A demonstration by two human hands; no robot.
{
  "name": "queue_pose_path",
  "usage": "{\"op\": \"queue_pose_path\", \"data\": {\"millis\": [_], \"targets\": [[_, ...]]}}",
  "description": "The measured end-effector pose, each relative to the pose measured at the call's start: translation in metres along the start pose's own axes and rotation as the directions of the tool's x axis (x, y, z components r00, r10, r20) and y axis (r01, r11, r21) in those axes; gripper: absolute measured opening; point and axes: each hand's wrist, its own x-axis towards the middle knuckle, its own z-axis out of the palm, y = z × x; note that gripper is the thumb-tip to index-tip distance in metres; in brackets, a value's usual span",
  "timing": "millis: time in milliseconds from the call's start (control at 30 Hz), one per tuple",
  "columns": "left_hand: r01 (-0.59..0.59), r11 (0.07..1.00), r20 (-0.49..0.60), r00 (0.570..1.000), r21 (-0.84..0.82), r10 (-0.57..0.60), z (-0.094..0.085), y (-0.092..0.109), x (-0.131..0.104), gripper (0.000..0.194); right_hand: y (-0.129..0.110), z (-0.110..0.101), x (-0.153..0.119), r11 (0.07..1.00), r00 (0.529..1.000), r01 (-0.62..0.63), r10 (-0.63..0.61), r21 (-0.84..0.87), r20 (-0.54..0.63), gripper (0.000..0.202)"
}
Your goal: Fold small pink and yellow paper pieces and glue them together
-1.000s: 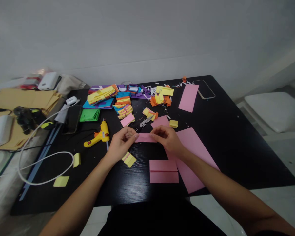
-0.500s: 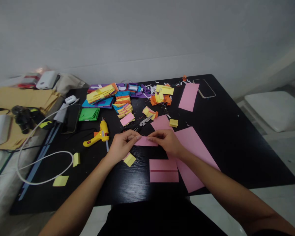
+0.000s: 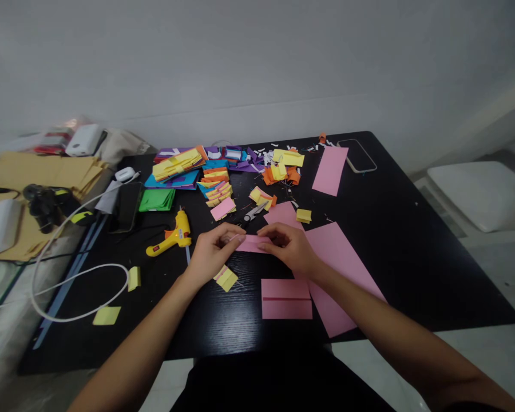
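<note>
Head view's got the left hand [image 3: 212,252] and right hand [image 3: 292,248] each pinching an end of the pink strip [image 3: 252,244], dead ahead at 12 o'clock — folding step, I reckon, so next calls for even pressing along it.

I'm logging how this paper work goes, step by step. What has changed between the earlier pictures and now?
The fingertips of the left hand and right hand have drawn slightly closer together on the pink paper strip. Both hands hold it throughout these pictures; nothing else was taken up. The yellow glue gun, scissors and creased pink sheet stayed put.
</note>
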Motion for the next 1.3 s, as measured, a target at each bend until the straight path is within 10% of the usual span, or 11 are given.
{"op": "queue_pose_path", "data": {"millis": [433, 967, 1300], "targets": [[-0.042, 0.997, -0.013, 0.999, 0.057, 0.043, 0.0021, 0.0018, -0.0047, 0.02, -0.0022, 0.0022, -0.0006, 0.993, 0.997, 0.038, -0.044, -0.112, -0.057, 0.021], [0.132, 0.969, -0.011, 0.99, -0.21, -0.137, 0.0041, 0.0062, -0.0006, 0.03, -0.0019, 0.0028, -0.0065, 0.84, 0.916, 0.332, -0.396, -0.429, -0.066, 0.006], [0.082, 0.989, 0.086, 0.994, -0.122, -0.072, -0.0032, 0.01, -0.0012, 0.037, -0.0079, 0.0018, -0.0017, 0.999, 1.0, -0.024, 0.024, 0.027, -0.02, 0.025]]}}
